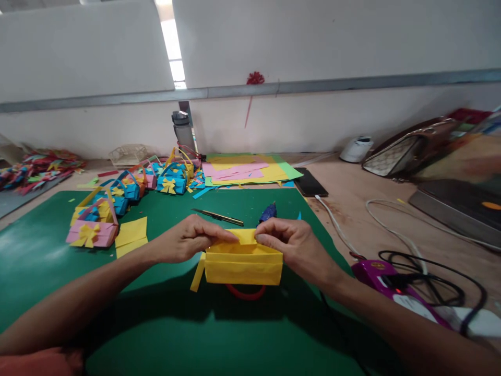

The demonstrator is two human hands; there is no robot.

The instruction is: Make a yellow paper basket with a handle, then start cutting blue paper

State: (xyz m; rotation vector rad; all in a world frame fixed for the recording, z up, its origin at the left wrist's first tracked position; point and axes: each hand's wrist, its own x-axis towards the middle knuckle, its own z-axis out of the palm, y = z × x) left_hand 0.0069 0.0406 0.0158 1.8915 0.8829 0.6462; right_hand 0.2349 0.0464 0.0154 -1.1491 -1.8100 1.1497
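Note:
A yellow paper box [243, 271] with an open top is held above the green mat [164, 334]. My left hand [195, 237] pinches its far rim from the left. From the right, my right hand [287, 240] grips the same far edge between thumb and finger. A narrow yellow strip [198, 272] hangs at the box's left end. Below the box shows part of a red ring-shaped thing [246, 295]. Beyond my hands lie a slim pen-like tool [219, 215] and a dark blue lump [268, 212], partly hidden by my right hand.
Finished paper baskets [94, 234] with bows stand at left, by a folded yellow sheet [132, 235]. Coloured paper sheets [250, 169], a bottle [183, 130] and a phone [310, 183] are at the back. Cables and a purple power strip [378, 277] lie right.

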